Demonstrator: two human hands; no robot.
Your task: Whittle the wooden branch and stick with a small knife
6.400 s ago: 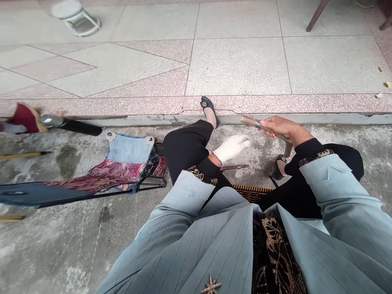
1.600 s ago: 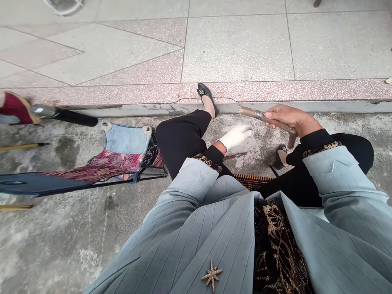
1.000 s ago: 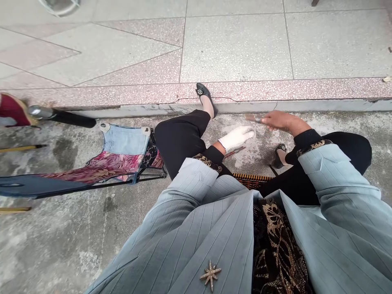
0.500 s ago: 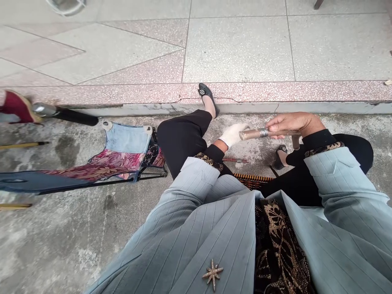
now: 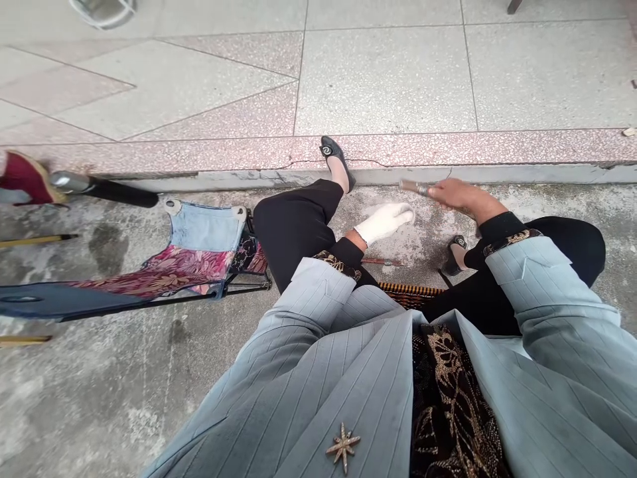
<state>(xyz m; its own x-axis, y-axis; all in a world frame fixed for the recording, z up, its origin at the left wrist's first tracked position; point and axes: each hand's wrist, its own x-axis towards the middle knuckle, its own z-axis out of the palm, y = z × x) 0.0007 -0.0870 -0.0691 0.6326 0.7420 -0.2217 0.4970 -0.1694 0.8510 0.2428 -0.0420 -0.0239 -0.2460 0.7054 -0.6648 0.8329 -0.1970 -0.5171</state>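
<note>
My left hand [image 5: 384,223] wears a white knit glove and is held out in front of my knees. Its fingers are curled together, and whatever they may hold is hidden. My right hand [image 5: 452,194] is bare and closed around a brown wooden-looking stick tool [image 5: 414,188] with a band of silvery wire wound about it. The tool's left end sticks out past my fingers, slightly blurred; the rest is behind my hand. A gap separates the tool from my gloved hand. Below the glove, a thin reddish rod [image 5: 383,261] lies low near the ground.
A folding recliner [image 5: 199,259] with denim and floral cloth stands on the left. Near its head are a black tube with a metal end [image 5: 109,189] and a red shoe [image 5: 27,179]. A raised tiled step [image 5: 388,149] runs across ahead. Woven wicker [image 5: 411,294] shows between my legs.
My right hand has moved up and left with the stick tool, turning its left end upward. My gloved left hand now sits apart from the tool's end, and more of its fingers show.
</note>
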